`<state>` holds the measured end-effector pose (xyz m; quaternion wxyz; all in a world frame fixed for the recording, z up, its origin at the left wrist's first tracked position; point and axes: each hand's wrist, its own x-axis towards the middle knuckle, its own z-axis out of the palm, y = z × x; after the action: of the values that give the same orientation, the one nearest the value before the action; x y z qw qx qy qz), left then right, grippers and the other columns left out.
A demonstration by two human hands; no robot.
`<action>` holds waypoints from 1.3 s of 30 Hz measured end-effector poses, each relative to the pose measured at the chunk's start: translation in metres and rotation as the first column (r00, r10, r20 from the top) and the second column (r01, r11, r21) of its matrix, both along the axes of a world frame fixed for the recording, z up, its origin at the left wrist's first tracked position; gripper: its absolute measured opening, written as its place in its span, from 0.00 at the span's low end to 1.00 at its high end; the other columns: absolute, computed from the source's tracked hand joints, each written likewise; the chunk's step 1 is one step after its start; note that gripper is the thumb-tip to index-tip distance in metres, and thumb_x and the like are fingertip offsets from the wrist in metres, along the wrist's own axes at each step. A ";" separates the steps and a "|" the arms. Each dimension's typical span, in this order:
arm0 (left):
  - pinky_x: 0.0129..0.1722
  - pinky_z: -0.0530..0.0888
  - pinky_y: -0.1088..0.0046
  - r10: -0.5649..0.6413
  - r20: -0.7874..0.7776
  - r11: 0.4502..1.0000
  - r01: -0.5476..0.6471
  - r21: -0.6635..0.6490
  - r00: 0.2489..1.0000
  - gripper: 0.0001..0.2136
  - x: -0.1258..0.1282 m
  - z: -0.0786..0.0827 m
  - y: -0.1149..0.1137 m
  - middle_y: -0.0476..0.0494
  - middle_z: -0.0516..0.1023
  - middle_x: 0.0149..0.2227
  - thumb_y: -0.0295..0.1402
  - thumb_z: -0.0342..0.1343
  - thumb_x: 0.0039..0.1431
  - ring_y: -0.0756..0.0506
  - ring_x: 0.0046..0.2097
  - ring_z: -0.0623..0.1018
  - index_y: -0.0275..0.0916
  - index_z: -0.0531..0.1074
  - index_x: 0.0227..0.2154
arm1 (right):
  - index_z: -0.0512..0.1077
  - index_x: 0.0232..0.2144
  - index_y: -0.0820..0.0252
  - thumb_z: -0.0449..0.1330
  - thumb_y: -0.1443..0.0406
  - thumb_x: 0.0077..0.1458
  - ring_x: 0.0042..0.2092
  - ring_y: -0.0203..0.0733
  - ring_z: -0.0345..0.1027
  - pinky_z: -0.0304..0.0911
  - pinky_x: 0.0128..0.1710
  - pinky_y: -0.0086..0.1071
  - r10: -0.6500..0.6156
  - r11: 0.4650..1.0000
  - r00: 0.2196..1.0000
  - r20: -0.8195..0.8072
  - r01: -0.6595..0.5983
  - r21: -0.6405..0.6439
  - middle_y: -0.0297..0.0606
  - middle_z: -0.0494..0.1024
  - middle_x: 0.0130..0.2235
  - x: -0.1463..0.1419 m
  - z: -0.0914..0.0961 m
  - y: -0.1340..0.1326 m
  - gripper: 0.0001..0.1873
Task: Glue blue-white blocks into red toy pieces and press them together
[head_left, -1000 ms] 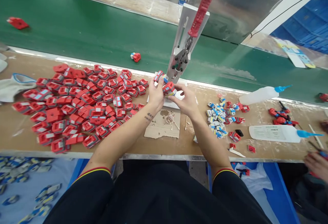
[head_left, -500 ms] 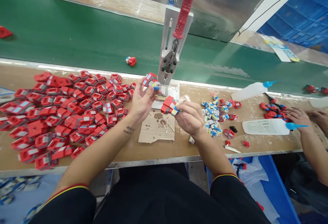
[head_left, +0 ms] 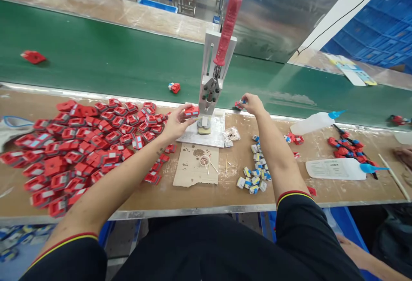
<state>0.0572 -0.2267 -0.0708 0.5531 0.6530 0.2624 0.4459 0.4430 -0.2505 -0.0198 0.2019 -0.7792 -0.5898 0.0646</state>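
Observation:
My left hand [head_left: 176, 125] grips a red and grey plastic toy part [head_left: 192, 111] just left of the lever press [head_left: 210, 79]. Its fingers are closed on the part's left side. At the near edge of the green belt, right of the press, my right hand [head_left: 254, 103] pinches a small red, white and blue toy part [head_left: 239, 105]. I cannot tell whether that part rests on the belt. A small pale block sits under the press on its metal base plate [head_left: 185, 139].
Many red toy parts [head_left: 80, 143] cover the left of the bench. Small white, blue and yellow blocks [head_left: 255, 171] lie under my right forearm. Cardboard [head_left: 196, 178] with cotton swabs lies before the press. Two squeeze bottles [head_left: 334, 168] lie right. Another person's hand [head_left: 404, 154] is at the right edge.
My right hand has moved up and right to the belt with its toy part. My left hand stays near the press. The co-worker's hand has left the red and black parts.

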 end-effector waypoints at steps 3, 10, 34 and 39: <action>0.51 0.83 0.62 -0.024 -0.088 0.998 0.028 0.050 0.996 0.26 0.008 0.004 0.001 0.36 0.85 0.54 0.35 0.71 0.56 0.39 0.53 0.86 0.42 0.74 0.57 | 0.77 0.34 0.57 0.66 0.70 0.48 0.47 0.52 0.73 0.70 0.55 0.45 0.037 0.999 0.999 0.006 -0.037 0.007 0.44 0.84 0.41 0.000 -0.011 0.002 0.08; 0.54 0.79 0.58 0.016 -0.175 0.991 0.008 0.136 0.985 0.25 0.018 0.006 0.004 0.38 0.86 0.51 0.34 0.68 0.53 0.38 0.52 0.86 0.41 0.75 0.56 | 0.74 0.55 0.62 0.65 0.67 0.56 0.61 0.56 0.70 0.68 0.65 0.54 0.070 0.975 0.998 -0.001 -0.068 0.210 0.55 0.77 0.61 -0.008 0.001 -0.005 0.24; 0.53 0.79 0.60 -0.055 -0.188 0.968 0.099 0.230 0.981 0.22 0.036 0.007 0.001 0.43 0.86 0.44 0.30 0.67 0.53 0.41 0.45 0.83 0.42 0.77 0.52 | 0.71 0.63 0.43 0.62 0.58 0.70 0.61 0.56 0.77 0.76 0.63 0.61 0.547 0.615 0.826 0.135 -0.506 0.604 0.40 0.81 0.54 -0.185 0.102 -0.100 0.21; 0.50 0.80 0.63 -0.067 -0.188 0.970 0.108 0.217 0.980 0.21 0.036 0.009 0.000 0.42 0.86 0.44 0.30 0.67 0.53 0.42 0.44 0.84 0.41 0.77 0.52 | 0.71 0.59 0.39 0.57 0.65 0.69 0.68 0.56 0.73 0.70 0.69 0.66 0.589 0.565 0.797 0.135 -0.525 0.636 0.38 0.80 0.58 -0.189 0.076 -0.106 0.20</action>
<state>0.0929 -0.2268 -0.0623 0.4686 0.7599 0.2297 0.3875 0.2539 -0.3570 0.0564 0.4529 -0.4302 -0.7796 -0.0457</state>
